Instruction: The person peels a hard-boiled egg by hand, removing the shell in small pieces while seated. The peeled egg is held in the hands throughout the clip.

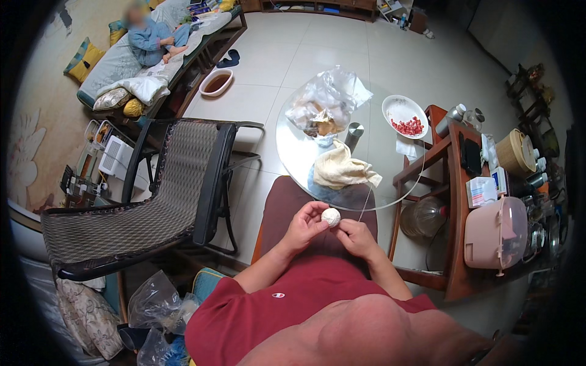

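Over my lap, my left hand [305,227] holds a small ball of white yarn [330,217] between its thumb and fingers. My right hand [356,237] touches the ball's right side, its fingers pinched together. A thin strand of yarn [365,203] runs from my right hand up towards a crumpled cream knitted or cloth piece [344,168], which lies on the near part of the round glass table [398,196]. What the right fingertips pinch is too small to see clearly.
Clear plastic bags [322,103], a metal cylinder [354,133] and a white bowl of red pieces [405,116] stand on or beside the glass. A wooden side table [453,183] with a pink box [490,233] is right, a reclining chair [178,164] left. A person [153,41] sits on the far sofa.
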Demonstrator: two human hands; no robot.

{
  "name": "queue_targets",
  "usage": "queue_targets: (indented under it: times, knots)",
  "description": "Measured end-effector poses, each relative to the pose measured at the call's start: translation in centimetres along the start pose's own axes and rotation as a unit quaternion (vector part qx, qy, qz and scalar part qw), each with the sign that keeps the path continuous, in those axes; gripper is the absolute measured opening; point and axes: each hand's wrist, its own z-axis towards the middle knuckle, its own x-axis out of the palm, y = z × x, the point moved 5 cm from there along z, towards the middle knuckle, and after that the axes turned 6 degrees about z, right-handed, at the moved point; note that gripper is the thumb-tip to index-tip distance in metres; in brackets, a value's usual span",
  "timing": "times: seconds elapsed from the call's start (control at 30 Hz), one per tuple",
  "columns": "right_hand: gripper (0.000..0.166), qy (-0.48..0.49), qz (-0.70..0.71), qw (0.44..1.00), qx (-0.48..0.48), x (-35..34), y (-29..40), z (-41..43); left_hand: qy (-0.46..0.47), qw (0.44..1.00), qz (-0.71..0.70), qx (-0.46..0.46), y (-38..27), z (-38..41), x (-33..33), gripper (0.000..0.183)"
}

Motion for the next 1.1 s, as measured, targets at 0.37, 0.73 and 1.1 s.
queue_targets:
  times: [0.37, 0.73, 1.1]
  knots:
    - [0.008, -0.017, -0.002, 0.995, -0.093, -2.2, 3.3, -0.1, 0.057, 0.969, 0.232, -0.068, 0.0, -0.6, 0.6, 0.038]
    - [0.005, -0.134, 0.007, 0.989, -0.065, -2.2, 0.7, -0.3, 0.132, 0.975, -0.001, -0.181, 0.8, -0.9, 1.3, 0.049]
    - [0.007, -0.015, -0.033, 0.993, -0.115, -0.8, 0.5, -0.6, 0.003, 0.995, 0.097, -0.036, 0.1, 0.3, 0.9, 0.039]
